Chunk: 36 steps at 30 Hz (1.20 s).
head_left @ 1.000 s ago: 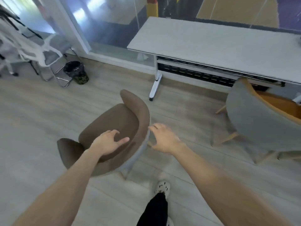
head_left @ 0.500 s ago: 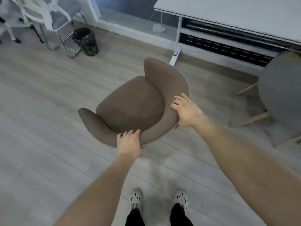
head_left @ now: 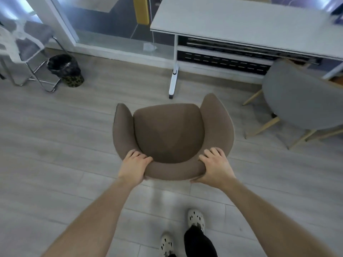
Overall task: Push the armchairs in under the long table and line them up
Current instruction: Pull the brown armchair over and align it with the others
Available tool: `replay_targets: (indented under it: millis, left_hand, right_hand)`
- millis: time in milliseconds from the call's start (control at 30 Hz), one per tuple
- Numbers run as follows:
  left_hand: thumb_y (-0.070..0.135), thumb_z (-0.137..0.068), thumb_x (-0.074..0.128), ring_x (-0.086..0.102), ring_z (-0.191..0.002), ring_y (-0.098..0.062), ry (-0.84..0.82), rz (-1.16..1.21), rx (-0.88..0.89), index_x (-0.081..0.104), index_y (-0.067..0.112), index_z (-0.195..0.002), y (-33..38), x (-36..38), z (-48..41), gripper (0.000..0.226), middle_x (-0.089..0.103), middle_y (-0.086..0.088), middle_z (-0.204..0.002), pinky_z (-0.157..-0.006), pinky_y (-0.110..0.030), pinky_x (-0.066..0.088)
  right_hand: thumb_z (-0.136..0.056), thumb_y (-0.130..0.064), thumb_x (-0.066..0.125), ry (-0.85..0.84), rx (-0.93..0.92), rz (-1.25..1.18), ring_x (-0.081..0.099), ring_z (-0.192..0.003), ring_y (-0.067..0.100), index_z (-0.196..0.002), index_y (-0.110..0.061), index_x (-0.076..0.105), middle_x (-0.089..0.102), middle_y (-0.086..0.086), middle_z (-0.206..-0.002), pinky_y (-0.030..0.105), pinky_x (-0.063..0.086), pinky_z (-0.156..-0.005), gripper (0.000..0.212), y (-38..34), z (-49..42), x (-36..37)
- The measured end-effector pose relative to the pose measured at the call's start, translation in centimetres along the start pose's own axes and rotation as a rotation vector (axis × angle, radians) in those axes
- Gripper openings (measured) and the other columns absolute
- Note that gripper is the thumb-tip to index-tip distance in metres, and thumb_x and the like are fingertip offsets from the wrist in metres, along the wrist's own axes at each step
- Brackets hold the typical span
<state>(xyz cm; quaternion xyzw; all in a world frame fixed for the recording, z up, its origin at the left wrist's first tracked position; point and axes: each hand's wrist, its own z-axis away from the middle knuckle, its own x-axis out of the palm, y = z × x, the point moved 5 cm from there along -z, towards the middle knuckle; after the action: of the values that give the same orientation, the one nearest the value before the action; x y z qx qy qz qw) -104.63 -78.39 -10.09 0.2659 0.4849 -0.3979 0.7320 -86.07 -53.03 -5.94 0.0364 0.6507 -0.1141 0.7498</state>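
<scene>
A brown armchair (head_left: 168,130) stands on the floor in front of me, its seat facing the long white table (head_left: 246,21). My left hand (head_left: 134,166) grips the left end of its backrest and my right hand (head_left: 215,167) grips the right end. The chair's front is a short way from the table's white leg (head_left: 174,78), outside the tabletop's edge. A grey armchair (head_left: 300,97) with pale wooden legs sits at the right, its front tucked partly under the table.
A black bin (head_left: 64,69) stands on the floor at the left, beside a white chair with a chrome frame (head_left: 27,52). A glass wall runs behind the table. My feet in white shoes (head_left: 195,218) are just behind the brown chair.
The brown armchair has turned from facing left to facing the table. My left hand slid round to the backrest's left end and my right hand to its right end.
</scene>
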Motion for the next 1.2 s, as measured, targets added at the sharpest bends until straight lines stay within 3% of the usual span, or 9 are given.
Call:
replay_targets:
  millis: [133,233,333,567,700,800,900,1067,1200]
  left_hand:
    - [0.033,-0.059,0.089,0.061,-0.122,-0.026,0.055,-0.037,0.042,0.073,0.036,-0.122,-3.3,-2.5,-6.4,0.065,0.074,0.006,-0.116,-0.127,-0.046,0.026]
    - [0.04,-0.057,0.09,0.061,-0.122,-0.026,0.039,-0.047,0.095,0.073,0.036,-0.122,-5.2,-4.5,-11.8,0.067,0.072,0.007,-0.116,-0.128,-0.045,0.024]
    - [0.042,-0.054,0.096,0.061,-0.123,-0.027,0.032,-0.036,0.141,0.073,0.034,-0.123,-6.2,-7.3,-17.7,0.073,0.072,0.005,-0.116,-0.128,-0.045,0.025]
    - [0.048,-0.055,0.095,0.06,-0.125,-0.024,0.052,-0.096,0.162,0.068,0.036,-0.125,-9.9,-14.5,-33.3,0.076,0.071,0.006,-0.119,-0.127,-0.042,0.024]
    - [0.056,-0.053,0.096,0.06,-0.124,-0.024,0.056,-0.151,0.127,0.065,0.036,-0.124,-12.3,-18.3,-40.8,0.08,0.07,0.005,-0.121,-0.125,-0.043,0.028]
    - [0.048,-0.065,0.091,0.056,-0.131,-0.027,0.042,-0.173,0.087,0.06,0.031,-0.132,-12.5,-21.1,-43.8,0.075,0.067,-0.001,-0.13,-0.121,-0.044,0.032]
    - [0.043,-0.073,0.088,0.056,-0.13,-0.028,0.011,-0.152,0.111,0.056,0.029,-0.14,-11.2,-23.4,-44.0,0.076,0.064,-0.002,-0.132,-0.112,-0.043,0.041]
    - [0.045,-0.082,0.083,0.056,-0.129,-0.028,-0.061,-0.002,0.157,0.052,0.029,-0.146,-9.2,-25.8,-40.4,0.073,0.059,-0.001,-0.137,-0.105,-0.047,0.05]
    - [0.05,-0.091,0.077,0.058,-0.128,-0.025,-0.127,0.072,0.205,0.054,0.029,-0.148,-7.3,-27.4,-37.4,0.064,0.056,0.001,-0.14,-0.103,-0.046,0.053]
  right_hand:
    - [-0.059,-0.097,0.062,0.023,0.106,-0.085,0.053,-0.124,0.026,-0.123,-0.027,0.069,0.057,-0.001,-0.116,0.057,0.02,-0.129,0.095,2.2,-2.5,1.2]
    - [-0.059,-0.092,0.066,0.014,0.158,-0.115,0.049,-0.138,0.026,-0.126,-0.032,0.069,0.062,-0.005,-0.123,0.059,0.013,-0.129,0.09,4.2,-6.0,1.7]
    - [-0.057,-0.09,0.07,-0.009,0.213,-0.124,0.049,-0.137,0.025,-0.124,-0.035,0.069,0.064,-0.007,-0.122,0.058,0.011,-0.129,0.087,7.5,-10.7,1.0]
    - [-0.056,-0.086,0.045,-0.025,0.286,-0.159,0.05,-0.133,0.027,-0.127,-0.032,0.068,0.062,-0.003,-0.121,0.056,0.005,-0.13,0.092,15.9,-24.5,-2.8]
    - [-0.055,-0.088,0.056,-0.046,0.297,-0.156,0.047,-0.135,0.029,-0.132,-0.032,0.064,0.061,-0.001,-0.122,0.06,0.005,-0.13,0.095,19.7,-32.0,-3.7]
    - [-0.054,-0.09,0.067,-0.083,0.337,-0.104,0.046,-0.136,0.031,-0.136,-0.03,0.061,0.061,0.002,-0.126,0.061,0.006,-0.129,0.101,21.5,-36.0,-4.6]
    - [-0.068,-0.067,0.084,-0.138,0.422,-0.058,0.043,-0.142,0.033,-0.142,-0.019,0.056,0.056,0.008,-0.14,0.064,0.008,-0.129,0.093,21.4,-37.4,-5.9]
    - [-0.084,-0.04,0.084,-0.065,0.512,-0.218,0.018,-0.162,0.029,-0.16,-0.016,0.037,0.031,0.009,-0.17,0.059,0.024,-0.127,0.093,18.1,-33.5,-8.3]
    - [-0.092,-0.038,0.077,-0.058,0.644,-0.42,0.046,-0.145,0.036,-0.152,-0.012,0.047,0.045,0.009,-0.158,0.055,0.047,-0.111,0.071,16.1,-27.5,-9.9]
